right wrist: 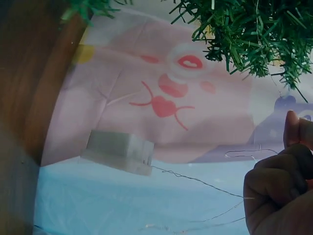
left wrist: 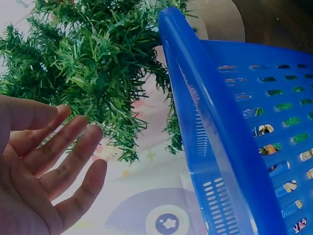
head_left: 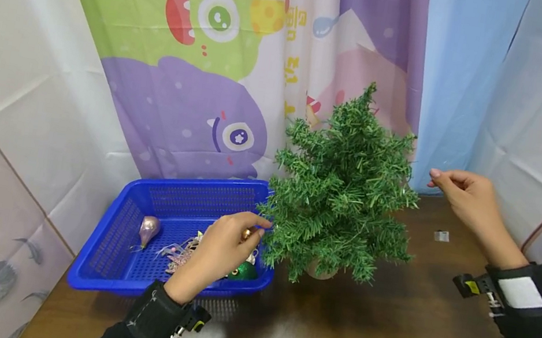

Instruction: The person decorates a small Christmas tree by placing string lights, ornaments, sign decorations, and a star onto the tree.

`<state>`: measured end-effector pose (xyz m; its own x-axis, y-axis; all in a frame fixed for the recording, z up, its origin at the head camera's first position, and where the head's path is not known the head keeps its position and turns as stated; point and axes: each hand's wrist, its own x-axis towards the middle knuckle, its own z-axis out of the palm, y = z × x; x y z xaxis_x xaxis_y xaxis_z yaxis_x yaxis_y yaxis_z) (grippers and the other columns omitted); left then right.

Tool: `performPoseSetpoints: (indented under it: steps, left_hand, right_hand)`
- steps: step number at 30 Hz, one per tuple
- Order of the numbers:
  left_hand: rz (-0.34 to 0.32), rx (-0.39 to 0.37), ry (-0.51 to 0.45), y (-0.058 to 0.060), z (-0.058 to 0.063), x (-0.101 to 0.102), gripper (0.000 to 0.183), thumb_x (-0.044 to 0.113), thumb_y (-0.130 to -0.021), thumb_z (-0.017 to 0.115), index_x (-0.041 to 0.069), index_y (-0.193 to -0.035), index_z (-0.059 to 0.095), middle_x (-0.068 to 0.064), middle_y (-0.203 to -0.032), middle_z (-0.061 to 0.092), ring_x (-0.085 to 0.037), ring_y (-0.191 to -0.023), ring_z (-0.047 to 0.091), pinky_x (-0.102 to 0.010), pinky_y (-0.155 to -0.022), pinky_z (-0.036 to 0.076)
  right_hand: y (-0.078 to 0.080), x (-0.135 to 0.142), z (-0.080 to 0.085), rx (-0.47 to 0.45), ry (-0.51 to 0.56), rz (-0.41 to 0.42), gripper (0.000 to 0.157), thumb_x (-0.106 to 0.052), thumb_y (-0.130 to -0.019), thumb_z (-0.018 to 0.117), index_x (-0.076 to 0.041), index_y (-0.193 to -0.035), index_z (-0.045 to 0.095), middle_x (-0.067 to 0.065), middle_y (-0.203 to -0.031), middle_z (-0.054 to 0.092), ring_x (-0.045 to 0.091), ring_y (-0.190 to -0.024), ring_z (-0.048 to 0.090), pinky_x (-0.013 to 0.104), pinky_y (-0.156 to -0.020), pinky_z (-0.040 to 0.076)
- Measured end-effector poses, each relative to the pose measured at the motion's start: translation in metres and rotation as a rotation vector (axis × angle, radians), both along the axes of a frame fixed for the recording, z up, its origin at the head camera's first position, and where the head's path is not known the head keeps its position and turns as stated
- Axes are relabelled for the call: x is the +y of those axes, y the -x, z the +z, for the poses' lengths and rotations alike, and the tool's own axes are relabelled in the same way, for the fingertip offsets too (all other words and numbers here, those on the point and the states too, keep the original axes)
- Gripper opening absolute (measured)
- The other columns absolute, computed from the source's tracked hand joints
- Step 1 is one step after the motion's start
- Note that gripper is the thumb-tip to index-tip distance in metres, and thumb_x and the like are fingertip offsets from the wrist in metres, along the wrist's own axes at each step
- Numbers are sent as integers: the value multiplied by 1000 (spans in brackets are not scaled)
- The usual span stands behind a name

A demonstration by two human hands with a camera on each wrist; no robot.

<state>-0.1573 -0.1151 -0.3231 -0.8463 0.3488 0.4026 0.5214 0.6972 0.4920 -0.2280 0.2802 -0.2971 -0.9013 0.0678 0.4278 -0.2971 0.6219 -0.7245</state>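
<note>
A green artificial Christmas tree [head_left: 346, 192] stands upright on the table. My right hand [head_left: 471, 202], to its right, pinches a thin wire [right wrist: 193, 179]; the wire leads to a pale box [right wrist: 120, 149] in the right wrist view. Loose loops of wire trail by the fingers. At the tree's left side my left hand [head_left: 222, 246] is above the right part of a blue plastic basket [head_left: 110, 227], with its fingertips close to the lower branches. Its fingers [left wrist: 73, 161] are loosely bent and hold nothing in the left wrist view.
Inside the basket are a pink bulb-shaped ornament [head_left: 149, 229], a green glittery ornament [head_left: 245, 272] and other small decorations. A small clear-and-white item [head_left: 442, 235] lies on the brown table [head_left: 357, 334] right of the tree. A cartoon-print curtain [head_left: 195, 111] hangs behind.
</note>
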Motion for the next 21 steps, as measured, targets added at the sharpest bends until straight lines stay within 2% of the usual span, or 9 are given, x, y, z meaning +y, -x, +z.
performPoseSetpoints:
  steps: [3, 8, 12, 13, 15, 17, 19, 20, 21]
  left_hand:
    - [-3, -25, 5, -2, 1, 1, 19, 6, -92, 61, 11, -107, 71, 4, -91, 66, -5, -65, 56, -26, -56, 44]
    - [-28, -70, 11, -3, 2, 2, 19, 8, -93, 60, 11, -109, 70, 3, -94, 66, -10, -78, 63, -28, -65, 49]
    - [-34, -54, 29, 1, 5, 2, 20, 8, -92, 61, 11, -110, 70, 2, -93, 66, -8, -73, 61, -27, -60, 47]
    - [-32, -52, 30, 2, 7, 1, 20, 8, -92, 61, 11, -109, 70, 2, -90, 65, -8, -70, 59, -26, -57, 45]
    - [-31, -48, 28, 6, 11, 0, 20, 7, -92, 61, 11, -109, 70, 3, -88, 65, -8, -62, 53, -26, -53, 40]
    - [-41, -73, 7, 10, 17, -3, 20, 7, -93, 60, 11, -110, 70, 2, -89, 65, -9, -59, 50, -27, -51, 39]
    - [-54, -95, -17, 16, 22, -6, 20, 7, -93, 59, 9, -110, 70, 0, -92, 66, -10, -60, 52, -27, -53, 41]
    - [-66, -112, -31, 18, 25, -7, 21, 6, -93, 59, 7, -111, 69, -2, -96, 67, -10, -62, 54, -28, -54, 42]
    - [-76, -133, -44, 20, 27, -9, 21, 6, -94, 58, 7, -112, 69, -3, -98, 67, -11, -65, 56, -29, -54, 43]
  right_hand:
    - [9, -3, 3, -8, -38, 0, 42, -39, -95, 58, -1, -87, 73, -8, -73, 64, 13, -59, 42, 30, -49, 31]
    - [21, -7, 8, -38, -116, 25, 45, -39, -96, 55, 3, -92, 72, 14, -89, 69, 10, -61, 46, 28, -51, 35]
    - [29, -12, 13, -88, -169, 53, 43, -30, -99, 51, 6, -82, 66, 10, -59, 55, 10, -47, 34, 28, -45, 30]
    - [32, -14, 14, -99, -175, 63, 40, -26, -100, 49, 6, -84, 67, 10, -58, 51, 9, -45, 33, 28, -44, 29]
    - [36, -17, 18, -129, -182, 85, 34, -17, -100, 45, 7, -90, 67, 16, -63, 54, 11, -40, 25, 28, -41, 26]
    - [42, -19, 22, -160, -190, 119, 31, -6, -98, 40, 10, -83, 61, 28, -89, 63, 12, -39, 29, 28, -41, 25]
    - [47, -21, 26, -174, -209, 153, 27, 3, -93, 36, 7, -72, 53, 36, -109, 57, 13, -41, 30, 28, -43, 24]
    - [50, -21, 28, -177, -233, 170, 26, 7, -90, 35, 2, -66, 42, 38, -110, 55, 14, -43, 31, 28, -45, 25]
    - [53, -21, 30, -176, -260, 189, 27, 9, -90, 35, -3, -65, 35, 36, -102, 57, 14, -45, 31, 28, -47, 26]
